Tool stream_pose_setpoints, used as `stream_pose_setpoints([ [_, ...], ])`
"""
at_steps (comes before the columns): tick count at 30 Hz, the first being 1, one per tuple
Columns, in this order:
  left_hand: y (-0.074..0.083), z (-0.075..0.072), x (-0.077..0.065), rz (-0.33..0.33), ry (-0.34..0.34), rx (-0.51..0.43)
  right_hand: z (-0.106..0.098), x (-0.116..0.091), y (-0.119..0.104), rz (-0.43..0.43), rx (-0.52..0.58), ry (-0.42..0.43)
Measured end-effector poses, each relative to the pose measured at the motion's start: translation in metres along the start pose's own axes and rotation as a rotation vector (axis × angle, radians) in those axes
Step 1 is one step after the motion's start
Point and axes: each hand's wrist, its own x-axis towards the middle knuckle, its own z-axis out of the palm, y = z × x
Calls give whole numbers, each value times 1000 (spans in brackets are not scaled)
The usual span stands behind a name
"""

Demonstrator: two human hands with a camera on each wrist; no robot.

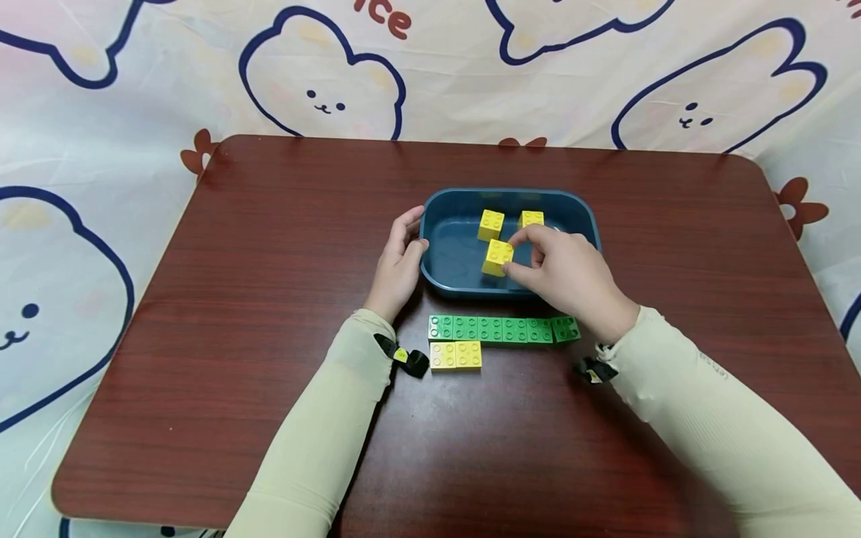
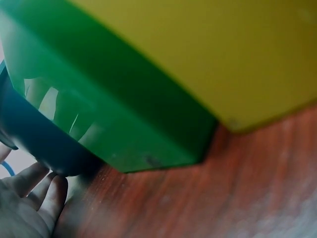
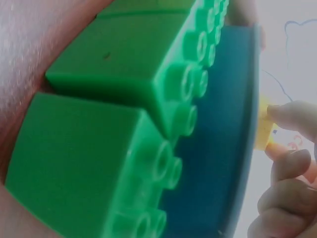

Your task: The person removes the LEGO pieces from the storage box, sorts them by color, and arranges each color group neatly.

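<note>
Between thumb and index finger, my right hand (image 1: 572, 273) pinches a yellow building brick (image 1: 498, 256) over the blue tub (image 1: 444, 280). Two other yellow bricks, one at the left (image 1: 491, 224) and one at the right (image 1: 531, 218), lie inside the tub; my fingers partly cover the right one. My left hand (image 1: 398, 269) rests against the tub's left end, its fingers fairly straight along the outer wall. In the right wrist view the pinched yellow brick (image 3: 263, 124) shows above the tub's rim.
In front of the tub runs a row of several green bricks (image 1: 504, 329), its rightmost green brick (image 1: 566, 329) slightly skewed. Two yellow bricks (image 1: 455, 356) sit side by side against the row's left front. All stand on a dark red-brown table (image 1: 282, 246).
</note>
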Motion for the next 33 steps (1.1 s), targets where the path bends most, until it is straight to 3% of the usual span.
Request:
stream_pose_setpoints([
  [20, -3, 0, 2, -18, 2, 14, -8, -60, -13, -180, 36, 96],
  [33, -2, -1, 2, -11, -10, 3, 8, -90, -10, -196, 90, 73],
])
